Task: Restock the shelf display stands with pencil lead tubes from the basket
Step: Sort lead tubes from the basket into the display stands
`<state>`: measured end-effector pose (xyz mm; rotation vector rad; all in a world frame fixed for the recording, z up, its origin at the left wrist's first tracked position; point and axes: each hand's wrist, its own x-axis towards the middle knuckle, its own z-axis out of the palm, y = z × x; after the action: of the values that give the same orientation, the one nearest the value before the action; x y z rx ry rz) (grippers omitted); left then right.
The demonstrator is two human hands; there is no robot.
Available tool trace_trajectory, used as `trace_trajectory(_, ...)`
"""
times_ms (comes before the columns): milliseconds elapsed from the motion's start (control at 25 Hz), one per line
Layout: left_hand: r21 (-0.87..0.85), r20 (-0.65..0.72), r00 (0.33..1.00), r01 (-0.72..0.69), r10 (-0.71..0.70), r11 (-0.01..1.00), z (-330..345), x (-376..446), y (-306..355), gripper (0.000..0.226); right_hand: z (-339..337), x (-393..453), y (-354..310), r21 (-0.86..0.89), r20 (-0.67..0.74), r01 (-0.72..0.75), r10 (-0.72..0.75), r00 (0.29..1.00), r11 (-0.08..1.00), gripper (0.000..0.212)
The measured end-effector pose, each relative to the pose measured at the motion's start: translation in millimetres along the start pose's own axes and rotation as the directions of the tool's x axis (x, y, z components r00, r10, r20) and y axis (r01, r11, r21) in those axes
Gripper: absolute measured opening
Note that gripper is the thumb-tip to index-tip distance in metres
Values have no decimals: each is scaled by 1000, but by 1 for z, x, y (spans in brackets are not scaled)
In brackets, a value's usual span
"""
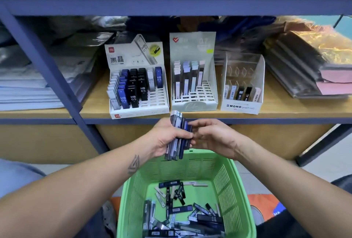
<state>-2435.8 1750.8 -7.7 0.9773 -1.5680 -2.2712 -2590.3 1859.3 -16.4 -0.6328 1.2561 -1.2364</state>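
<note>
Pencil lead tubes are in three places: in the display stands on the shelf, in a bundle between the hands, and loose in the basket.

The wooden shelf [282, 104] with blue metal frame is the biggest thing and carries three stands in a row. At its left end lie stacks of paper in plastic [28, 89], at its right end dark flat packets [297, 66] leaning in a pile.

The green basket [234, 190] stands below the shelf, between the two forearms. On its bottom lie many loose tubes [182, 216], black, blue and grey, crossing each other.

The left stand [162, 104], marked HB 0.5, is filled in its left rows with grey, blue and black tubes, and its right slots are open. The middle stand [213, 102] holds four rows of tall pale tubes at the back. The right stand [242, 106], marked MONO graph MG, has a few short tubes in its front row.

The left hand [167, 138] grips a bundle of tubes [178, 138] upright, just in front of the shelf edge and above the far rim of the basket. The right hand [211, 136] has its fingers curled onto the right side of this bundle and pinches a dark blue tube there.
</note>
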Motion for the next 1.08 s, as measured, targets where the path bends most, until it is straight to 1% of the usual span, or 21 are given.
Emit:
trace_trajectory(40,17,3,1000,-15,15,1000,0,-1,9,26,3,0,-3,4,-11,43,-43,999,999,24)
trace_trajectory(120,44,23,999,-39,38,998,1,-3,25,29,8,3,-13,-5,-74,102,-102,992,995,18)
trace_trajectory(240,21,44,998,-50,49,999,0,-7,48,29,12,7,-37,-17,-158,161,-162,974,987,8)
trace_trajectory(360,-16,51,998,-47,48,999,-10,-6,70,29,14,8,-67,-22,-179,236,-236,955,972,8)
trace_trajectory(440,29,48,998,-38,37,999,-15,-6,84,21,14,11,-85,-1,-193,289,-284,939,957,8)
trace_trajectory(520,66,49,998,-45,42,997,-14,-4,93,15,12,13,-102,-25,-188,336,-335,923,941,10)
trace_trajectory(600,-23,73,996,-45,46,999,-11,1,99,21,7,13,-116,-93,-171,361,-372,913,928,13)
trace_trajectory(680,-156,95,994,-29,45,987,-6,8,100,36,0,13,-125,-143,-152,367,-387,910,919,16)
trace_trajectory(720,-196,99,994,-25,45,980,-3,12,100,41,-4,13,-128,-157,-145,368,-390,909,916,17)
trace_trajectory(800,-220,102,993,-31,55,975,3,18,99,43,-11,12,-130,-163,-130,368,-390,912,915,19)
trace_trajectory(880,-196,89,993,-56,74,979,11,24,98,43,-18,11,-129,-140,-114,363,-379,918,921,23)
trace_trajectory(960,-132,51,993,-97,105,986,18,30,97,37,-25,8,-127,-141,-109,356,-371,922,924,26)
trace_trajectory(1080,-15,-9,983,-182,182,983,30,37,95,29,-36,2,-128,-254,-140,361,-403,904,898,27)
